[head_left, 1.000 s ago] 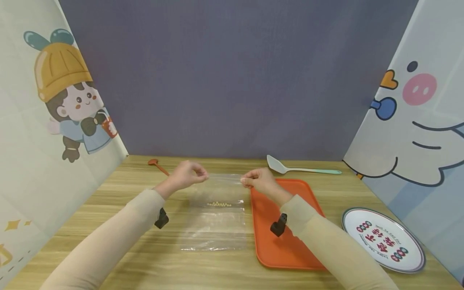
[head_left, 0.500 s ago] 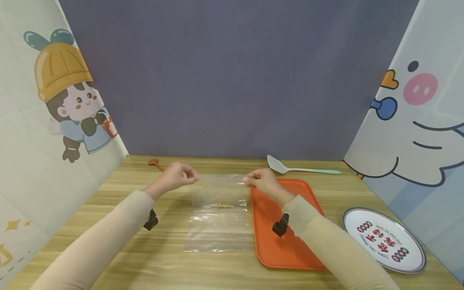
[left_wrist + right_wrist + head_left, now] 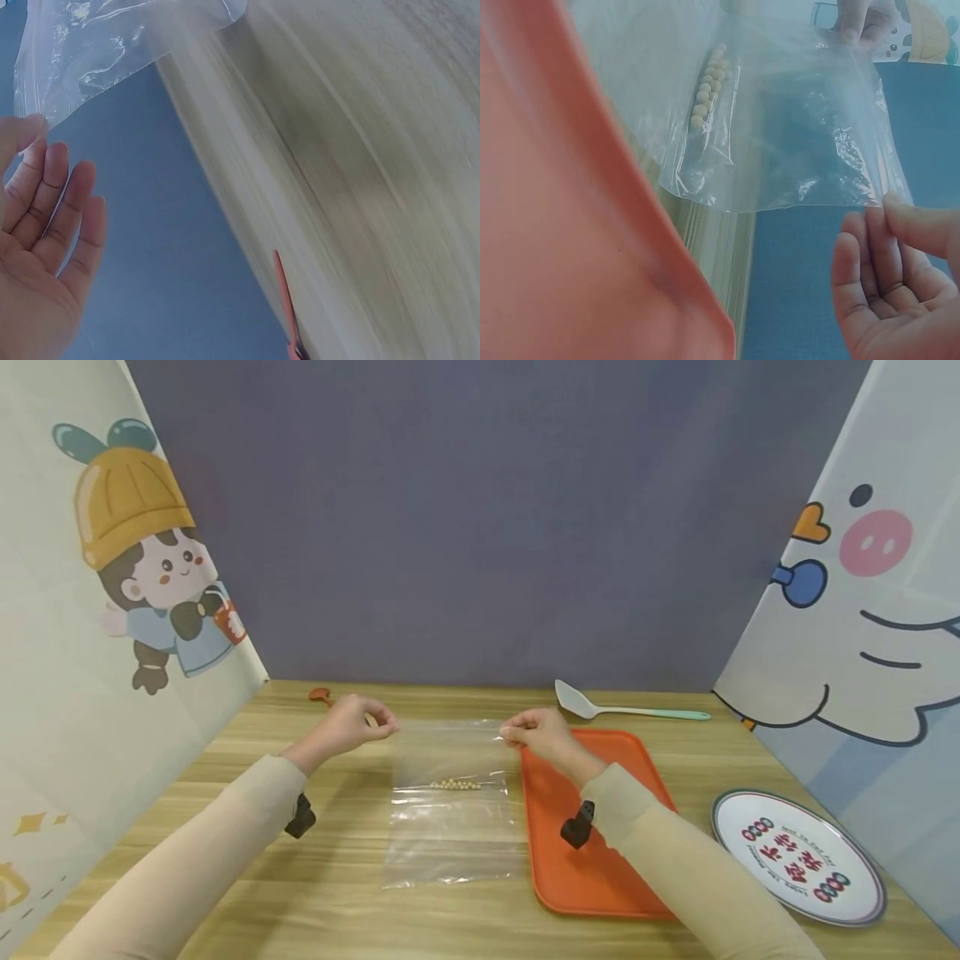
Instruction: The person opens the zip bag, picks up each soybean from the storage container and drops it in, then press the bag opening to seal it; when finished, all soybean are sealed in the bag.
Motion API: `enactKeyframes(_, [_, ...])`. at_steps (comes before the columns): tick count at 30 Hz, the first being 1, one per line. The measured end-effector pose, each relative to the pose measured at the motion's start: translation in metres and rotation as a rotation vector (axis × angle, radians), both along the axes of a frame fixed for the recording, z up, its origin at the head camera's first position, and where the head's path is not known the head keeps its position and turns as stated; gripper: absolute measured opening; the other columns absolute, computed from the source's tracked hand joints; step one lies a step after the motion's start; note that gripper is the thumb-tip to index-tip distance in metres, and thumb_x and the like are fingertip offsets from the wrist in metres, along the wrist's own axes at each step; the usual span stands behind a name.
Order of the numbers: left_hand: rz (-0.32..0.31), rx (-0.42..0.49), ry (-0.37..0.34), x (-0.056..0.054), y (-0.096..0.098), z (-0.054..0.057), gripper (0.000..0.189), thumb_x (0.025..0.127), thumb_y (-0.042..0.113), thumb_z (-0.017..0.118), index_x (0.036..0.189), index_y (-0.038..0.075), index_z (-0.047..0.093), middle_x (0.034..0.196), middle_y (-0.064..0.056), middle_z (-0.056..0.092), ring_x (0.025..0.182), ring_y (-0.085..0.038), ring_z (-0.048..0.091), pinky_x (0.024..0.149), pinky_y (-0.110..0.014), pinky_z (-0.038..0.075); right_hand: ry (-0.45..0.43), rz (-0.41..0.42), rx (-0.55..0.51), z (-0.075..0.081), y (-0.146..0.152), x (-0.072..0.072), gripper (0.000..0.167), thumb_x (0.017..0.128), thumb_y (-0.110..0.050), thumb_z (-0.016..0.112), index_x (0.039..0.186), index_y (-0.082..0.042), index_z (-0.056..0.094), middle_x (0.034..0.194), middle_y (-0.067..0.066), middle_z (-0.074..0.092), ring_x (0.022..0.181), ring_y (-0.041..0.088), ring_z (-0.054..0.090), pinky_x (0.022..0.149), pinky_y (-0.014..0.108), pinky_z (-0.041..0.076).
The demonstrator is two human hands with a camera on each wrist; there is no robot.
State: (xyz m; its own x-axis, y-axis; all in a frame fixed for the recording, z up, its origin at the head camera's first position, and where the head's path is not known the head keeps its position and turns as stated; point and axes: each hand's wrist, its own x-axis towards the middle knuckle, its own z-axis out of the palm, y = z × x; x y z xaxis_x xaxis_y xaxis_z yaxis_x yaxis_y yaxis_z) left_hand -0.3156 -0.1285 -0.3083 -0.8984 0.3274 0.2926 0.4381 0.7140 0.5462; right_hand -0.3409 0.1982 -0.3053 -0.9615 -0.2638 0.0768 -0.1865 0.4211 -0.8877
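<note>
A clear plastic zip bag [image 3: 450,843] stretches between my two hands, its far end lifted and its near part lying on the table. Small round pale-yellow balls [image 3: 454,785] lie in a row in a fold across its middle; the right wrist view shows these balls [image 3: 709,86] through the film. My left hand [image 3: 347,727] pinches the bag's far left corner between thumb and index finger, the other fingers loosely bent in the left wrist view. At the far right corner, my right hand [image 3: 546,739] pinches the edge in the same way.
An orange tray [image 3: 600,877] lies right of the bag, under my right forearm. Behind it is a white spatula [image 3: 576,700] with a mint handle. A printed plate [image 3: 738,827] sits at far right. An orange-brown spoon [image 3: 320,694] lies behind my left hand, partly hidden.
My left hand has moved left, drawing the bag's far edge wider. The bag and the balls shifted slightly. The right hand has hardly moved.
</note>
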Motion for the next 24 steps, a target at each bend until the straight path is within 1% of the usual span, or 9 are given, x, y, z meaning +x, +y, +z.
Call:
enactKeyframes(3, [-0.005, -0.001, 0.0, 0.002, -0.002, 0.001, 0.007, 0.088, 0.013, 0.069, 0.086, 0.008, 0.074, 0.081, -0.001, 0.072, 0.074, -0.017, 0.062, 0.061, -0.024, 0.05, -0.009, -0.006, -0.002, 0.0, 0.0, 0.0, 0.018, 0.088, -0.01, 0.07, 0.097, 0.005, 0.073, 0.079, 0.008, 0.073, 0.075, 0.023, 0.068, 0.079, 0.046, 0.06])
enactKeyframes(8, [-0.008, 0.006, 0.002, 0.003, -0.003, 0.001, 0.008, 0.089, 0.013, 0.068, 0.085, 0.008, 0.073, 0.081, -0.002, 0.072, 0.079, -0.02, 0.065, 0.066, -0.026, 0.056, -0.035, -0.022, -0.009, -0.001, -0.001, 0.0, 0.018, 0.088, -0.012, 0.07, 0.099, 0.003, 0.073, 0.083, 0.009, 0.074, 0.083, 0.031, 0.069, 0.083, 0.047, 0.059])
enactKeyframes(9, [-0.005, 0.01, -0.001, 0.004, -0.004, 0.001, 0.008, 0.089, 0.013, 0.068, 0.085, 0.008, 0.073, 0.082, -0.003, 0.072, 0.08, -0.02, 0.065, 0.068, -0.028, 0.057, -0.042, -0.016, -0.014, -0.002, -0.001, 0.0, 0.019, 0.088, -0.012, 0.07, 0.1, 0.003, 0.072, 0.083, 0.009, 0.074, 0.085, 0.033, 0.069, 0.084, 0.048, 0.058])
enactKeyframes(12, [-0.009, 0.046, -0.033, 0.003, -0.004, -0.001, 0.008, 0.09, 0.014, 0.067, 0.086, 0.008, 0.071, 0.087, -0.005, 0.072, 0.086, -0.02, 0.066, 0.076, -0.034, 0.059, -0.084, 0.038, -0.066, -0.005, 0.0, -0.002, 0.021, 0.09, -0.009, 0.068, 0.103, 0.006, 0.068, 0.089, 0.01, 0.073, 0.088, 0.03, 0.069, 0.089, 0.049, 0.057])
enactKeyframes(15, [-0.032, 0.14, -0.13, 0.004, -0.005, -0.005, 0.009, 0.093, 0.015, 0.064, 0.091, 0.006, 0.065, 0.098, -0.01, 0.07, 0.096, -0.025, 0.066, 0.084, -0.04, 0.058, -0.146, 0.115, -0.165, -0.007, 0.0, -0.002, 0.024, 0.09, -0.003, 0.065, 0.108, 0.011, 0.06, 0.093, 0.012, 0.072, 0.087, 0.024, 0.07, 0.095, 0.05, 0.054])
enactKeyframes(17, [-0.058, 0.23, -0.199, 0.004, -0.004, -0.01, 0.011, 0.095, 0.013, 0.062, 0.095, 0.002, 0.06, 0.104, -0.016, 0.069, 0.101, -0.03, 0.066, 0.087, -0.045, 0.057, -0.187, 0.142, -0.227, -0.008, -0.002, -0.002, 0.025, 0.088, 0.003, 0.064, 0.11, 0.011, 0.056, 0.092, 0.012, 0.07, 0.085, 0.021, 0.07, 0.095, 0.051, 0.054])
enactKeyframes(19, [-0.069, 0.319, -0.255, 0.004, -0.001, -0.014, 0.015, 0.095, 0.011, 0.061, 0.098, -0.001, 0.054, 0.107, -0.023, 0.067, 0.103, -0.035, 0.066, 0.089, -0.049, 0.057, -0.196, 0.153, -0.254, -0.009, -0.004, -0.002, 0.028, 0.086, 0.006, 0.064, 0.112, 0.01, 0.053, 0.091, 0.011, 0.069, 0.082, 0.018, 0.07, 0.093, 0.052, 0.055])
enactKeyframes(22, [-0.068, 0.406, -0.277, 0.004, 0.004, -0.017, 0.018, 0.093, 0.005, 0.062, 0.101, -0.004, 0.049, 0.103, -0.027, 0.066, 0.095, -0.032, 0.069, 0.086, -0.049, 0.058, -0.19, 0.136, -0.256, -0.009, -0.007, -0.002, 0.034, 0.085, 0.008, 0.065, 0.117, 0.006, 0.052, 0.093, 0.013, 0.069, 0.078, 0.017, 0.069, 0.087, 0.051, 0.058])
enactKeyframes(24, [-0.054, 0.433, -0.274, 0.004, 0.006, -0.018, 0.021, 0.091, 0.002, 0.063, 0.103, -0.005, 0.048, 0.099, -0.023, 0.065, 0.087, -0.027, 0.069, 0.081, -0.044, 0.061, -0.175, 0.128, -0.246, -0.009, -0.009, -0.001, 0.041, 0.086, 0.008, 0.064, 0.125, 0.005, 0.052, 0.096, 0.017, 0.07, 0.077, 0.017, 0.069, 0.082, 0.049, 0.06])
